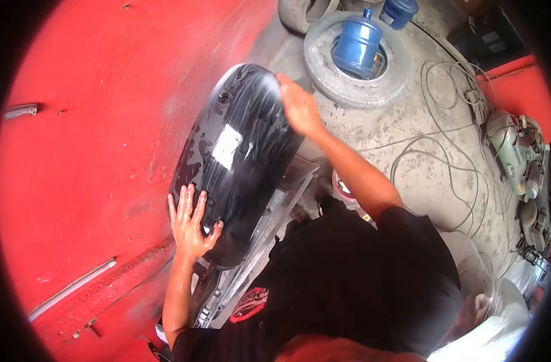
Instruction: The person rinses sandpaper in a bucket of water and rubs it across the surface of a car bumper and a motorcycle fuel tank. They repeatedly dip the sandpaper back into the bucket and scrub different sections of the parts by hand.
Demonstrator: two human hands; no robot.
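Glossy black curved panel (239, 157) is braced by left hand (191, 224), fingers spread flat; blurred right hand (298, 107) is laid on its upper edge, grip cannot be told.

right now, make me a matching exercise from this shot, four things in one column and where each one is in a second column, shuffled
Things:
1. left hand
2. right hand
3. blue water jug
4. grey cables

Places:
a. standing inside a tyre
b. lying loose on the concrete floor
c. spread flat on the lower end of the black panel
d. on the upper end of the black panel

Pairs: 1-c, 2-d, 3-a, 4-b
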